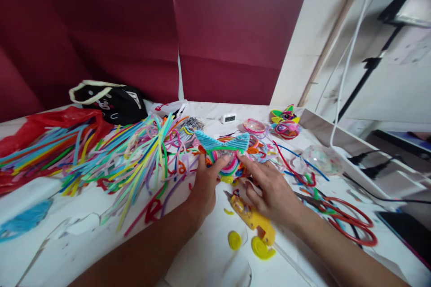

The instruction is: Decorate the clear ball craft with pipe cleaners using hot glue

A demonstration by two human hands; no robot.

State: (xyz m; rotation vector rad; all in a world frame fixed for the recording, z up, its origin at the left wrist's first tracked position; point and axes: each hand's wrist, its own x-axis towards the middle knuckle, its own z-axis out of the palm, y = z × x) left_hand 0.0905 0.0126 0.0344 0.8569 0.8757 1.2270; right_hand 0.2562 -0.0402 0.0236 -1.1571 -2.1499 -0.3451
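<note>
My left hand is closed on a colourful pipe-cleaner craft, its thumb pressed on the front. Two light-blue pointed ears top the pipe-cleaner craft, with a green band and pink and green loops below. Touching its right edge is the index finger of my right hand; that thumb is held apart, lower down, over the table. Under the right hand lies a yellow glue gun, nozzle toward the craft. Yellow coiled discs rest beside it. Fingers behind the craft are hidden.
Loose pipe cleaners spread across the left. Red-handled scissors and a dark phone-like slab lie right. Behind stand a small digital display, a black bag and another craft. Cables run along the right.
</note>
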